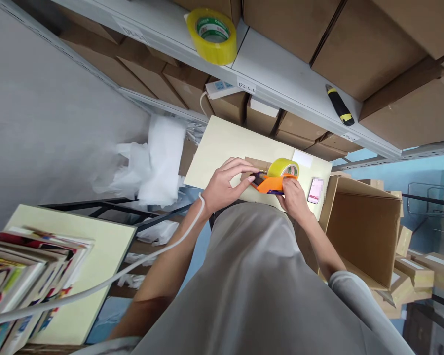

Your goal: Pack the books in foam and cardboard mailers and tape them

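Note:
Over the cream tabletop (pixel 225 140), my right hand (pixel 295 198) is closed around the right end of an orange tape dispenser (pixel 272 184). A yellow roll of packing tape (pixel 277 166) sits in the dispenser. My left hand (pixel 225 183) reaches the dispenser's dark front end, its thumb and fingertips closed about it from both sides. Whether a strip of tape lies between those fingertips is too small to tell. Behind the dispenser is a flat brown cardboard piece (pixel 257 163), partly covered by it and my left fingers.
A phone (pixel 314 190) and white paper (pixel 302 158) lie on the tabletop. To the right stands an open cardboard box (pixel 366 231). The shelf above holds another tape roll (pixel 216 47) and a utility knife (pixel 339 106). Books (pixel 33 276) fill the left table; a white cable (pixel 133 268) crosses my left arm.

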Demonstrator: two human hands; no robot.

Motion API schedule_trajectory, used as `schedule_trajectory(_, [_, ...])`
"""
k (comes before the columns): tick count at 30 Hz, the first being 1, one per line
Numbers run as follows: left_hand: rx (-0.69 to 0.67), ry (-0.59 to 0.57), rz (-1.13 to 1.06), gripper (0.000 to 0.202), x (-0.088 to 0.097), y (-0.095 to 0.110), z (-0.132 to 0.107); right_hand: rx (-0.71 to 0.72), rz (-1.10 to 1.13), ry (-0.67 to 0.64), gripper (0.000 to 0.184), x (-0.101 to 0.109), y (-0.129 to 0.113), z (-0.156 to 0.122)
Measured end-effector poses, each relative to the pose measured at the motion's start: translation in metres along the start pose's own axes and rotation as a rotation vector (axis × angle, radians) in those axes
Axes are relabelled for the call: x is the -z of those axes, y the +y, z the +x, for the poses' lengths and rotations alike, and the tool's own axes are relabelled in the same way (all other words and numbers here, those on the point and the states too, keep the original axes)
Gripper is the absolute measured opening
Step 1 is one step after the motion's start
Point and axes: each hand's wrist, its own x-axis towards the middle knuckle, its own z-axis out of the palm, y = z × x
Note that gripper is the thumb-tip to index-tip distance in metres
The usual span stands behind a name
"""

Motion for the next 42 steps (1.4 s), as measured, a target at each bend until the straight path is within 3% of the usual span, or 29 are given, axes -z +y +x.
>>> schedule_trajectory(8, [-0.107,-0.02,0.112,0.018,0.006,0.008,0.003,0.051,-0.104,0.017,0.028,0.012,-0.002,0.006])
schedule_trajectory(21, [-0.166,0.007,0.211,0.022,0.01,0.016,0.0,0.112,-0.142,0.028,0.031,0.023,-0.006,0.007])
schedule_trajectory(28, [-0.156,-0.042,0.169,0.014,0.015,0.024,0.002,0.131,-0.14,-0.013,0.029,0.027,-0.011,0.003])
schedule_trajectory(37, [-0.104,-0.16,0.149,0.016,0.015,0.006,0.002,0.106,-0.061,-0.099,0.034,0.023,-0.006,-0.003])
schedule_trajectory(42, [-0.081,-0.126,0.12,0.02,0.007,-0.007,-0.005,0.089,-0.03,-0.137,0.036,0.017,-0.003,-0.005])
